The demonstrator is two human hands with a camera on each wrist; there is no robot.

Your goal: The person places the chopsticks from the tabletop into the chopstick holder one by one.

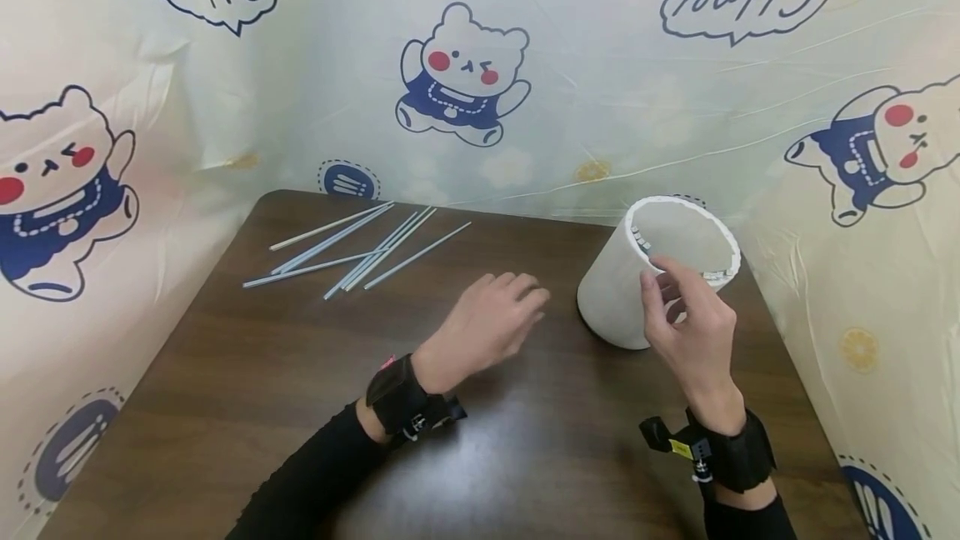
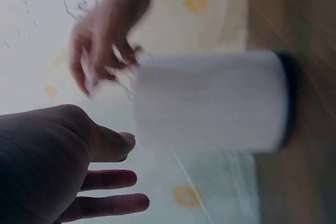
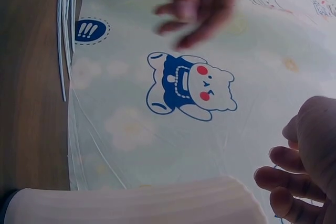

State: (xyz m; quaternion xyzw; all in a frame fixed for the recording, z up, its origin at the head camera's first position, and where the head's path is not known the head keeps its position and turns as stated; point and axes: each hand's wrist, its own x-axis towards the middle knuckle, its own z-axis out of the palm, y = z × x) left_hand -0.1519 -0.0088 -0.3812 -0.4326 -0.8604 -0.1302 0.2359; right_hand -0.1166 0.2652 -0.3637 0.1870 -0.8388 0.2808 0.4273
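A white cylindrical container [image 1: 611, 294] stands upright at the right of the table, its mouth open. My right hand [image 1: 693, 323] is in front of its rim, fingers loosely bent with nothing seen between them. In the right wrist view, the same hand [image 3: 304, 166] hangs beside the container's upper end [image 3: 157, 205]. To the left of the container, over the middle of the table, is my left hand [image 1: 483, 327]. Its fingers [image 2: 113, 205] look relaxed and hold nothing in the left wrist view. Several thin pale blue sticks [image 1: 420, 255] lie loosely crossed at the back left.
The brown wooden table [image 1: 187, 407] is bordered by a hanging cloth [image 1: 585, 90] printed with cartoon bears. Small pale pieces [image 1: 640, 240] show along the container's inner wall. Both wrists wear black bands [image 1: 397, 394] with small cameras.
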